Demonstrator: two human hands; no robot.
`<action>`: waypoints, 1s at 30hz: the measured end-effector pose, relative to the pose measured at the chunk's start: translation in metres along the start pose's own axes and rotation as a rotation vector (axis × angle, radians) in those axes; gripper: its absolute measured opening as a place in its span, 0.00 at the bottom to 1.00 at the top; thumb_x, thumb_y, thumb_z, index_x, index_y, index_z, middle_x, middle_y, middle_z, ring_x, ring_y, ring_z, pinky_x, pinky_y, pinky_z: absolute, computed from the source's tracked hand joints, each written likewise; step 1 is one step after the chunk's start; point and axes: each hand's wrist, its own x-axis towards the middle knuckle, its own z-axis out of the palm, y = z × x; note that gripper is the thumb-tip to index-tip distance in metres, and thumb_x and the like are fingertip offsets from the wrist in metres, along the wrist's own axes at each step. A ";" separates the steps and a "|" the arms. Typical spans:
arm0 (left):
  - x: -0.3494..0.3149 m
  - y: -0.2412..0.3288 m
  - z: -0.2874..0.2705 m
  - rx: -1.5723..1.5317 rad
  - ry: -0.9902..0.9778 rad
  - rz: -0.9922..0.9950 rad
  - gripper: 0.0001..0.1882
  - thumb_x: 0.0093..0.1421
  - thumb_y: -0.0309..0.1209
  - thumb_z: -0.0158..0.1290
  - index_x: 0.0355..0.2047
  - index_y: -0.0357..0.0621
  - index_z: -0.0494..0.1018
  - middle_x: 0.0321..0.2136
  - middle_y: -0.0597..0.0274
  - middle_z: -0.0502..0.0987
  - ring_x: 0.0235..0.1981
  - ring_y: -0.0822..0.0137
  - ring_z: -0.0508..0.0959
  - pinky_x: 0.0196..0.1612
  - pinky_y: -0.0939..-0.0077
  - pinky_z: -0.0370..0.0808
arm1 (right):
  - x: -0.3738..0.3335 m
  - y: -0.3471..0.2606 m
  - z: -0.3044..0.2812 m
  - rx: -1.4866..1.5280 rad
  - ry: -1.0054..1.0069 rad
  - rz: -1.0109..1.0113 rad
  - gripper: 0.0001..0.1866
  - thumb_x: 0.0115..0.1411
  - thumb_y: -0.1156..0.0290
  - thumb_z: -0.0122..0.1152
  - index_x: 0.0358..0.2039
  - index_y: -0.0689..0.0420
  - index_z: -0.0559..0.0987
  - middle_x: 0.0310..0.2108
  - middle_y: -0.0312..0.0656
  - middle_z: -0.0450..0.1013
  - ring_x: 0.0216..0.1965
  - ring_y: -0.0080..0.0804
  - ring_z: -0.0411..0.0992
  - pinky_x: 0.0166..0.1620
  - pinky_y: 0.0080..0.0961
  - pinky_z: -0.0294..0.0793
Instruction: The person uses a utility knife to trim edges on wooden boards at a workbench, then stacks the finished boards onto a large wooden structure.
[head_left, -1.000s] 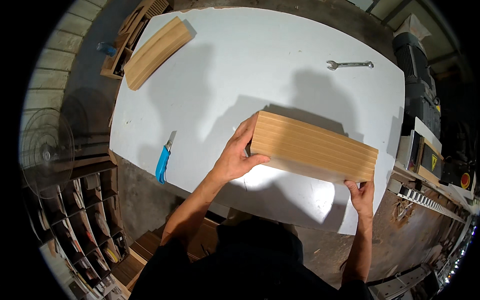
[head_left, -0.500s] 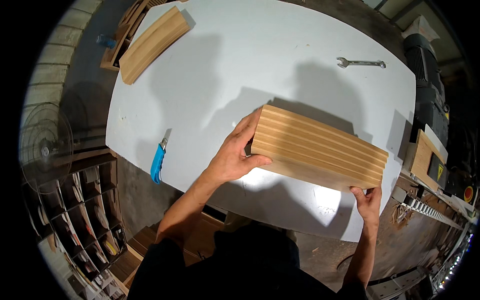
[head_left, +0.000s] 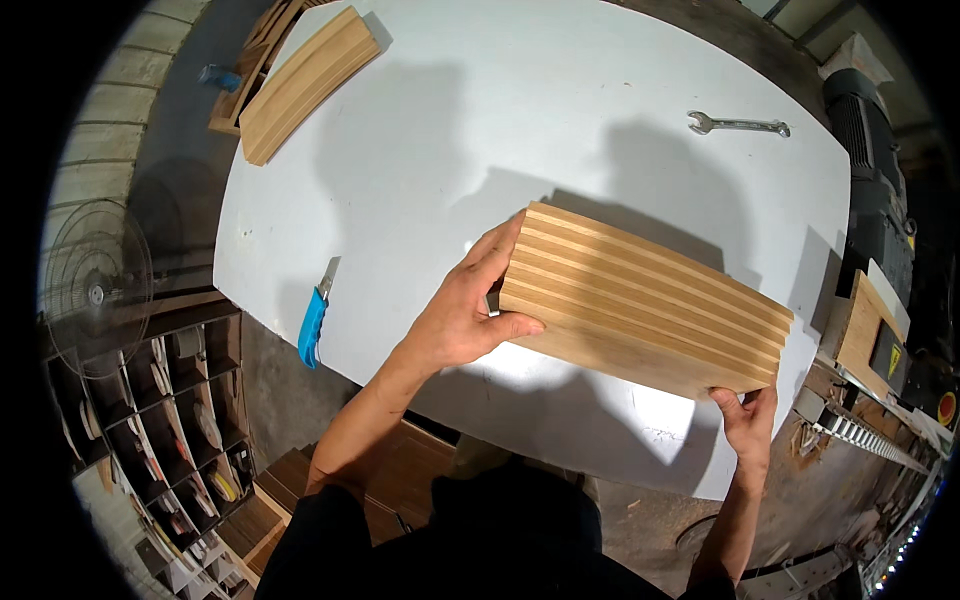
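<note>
—Wood stack [head_left: 640,290] & your R hand [head_left: 748,420] shift right in view. Where's it?
—Over white table [head_left: 520,100], btwn your hands: L hand [head_left: 460,315] & R pinching its ends. Uneven squeeze might make it slip.

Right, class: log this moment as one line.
left hand: holds left end of striped tan wooden stack | right hand: holds its right end | white table: blue-handled knife, silver metal wrench

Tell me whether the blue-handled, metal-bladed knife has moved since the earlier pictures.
No, no visible shift: the knife keeps its place and slant on the white tabletop, handle end at the near-left edge.
</note>
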 end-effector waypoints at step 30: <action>0.004 -0.009 0.006 -0.151 0.061 0.050 0.48 0.44 0.29 0.67 0.64 0.44 0.54 0.60 0.57 0.61 0.55 0.61 0.68 0.52 0.69 0.71 | 0.011 -0.011 0.003 0.037 -0.050 -0.099 0.41 0.50 0.58 0.71 0.56 0.65 0.61 0.44 0.43 0.71 0.43 0.28 0.70 0.47 0.24 0.70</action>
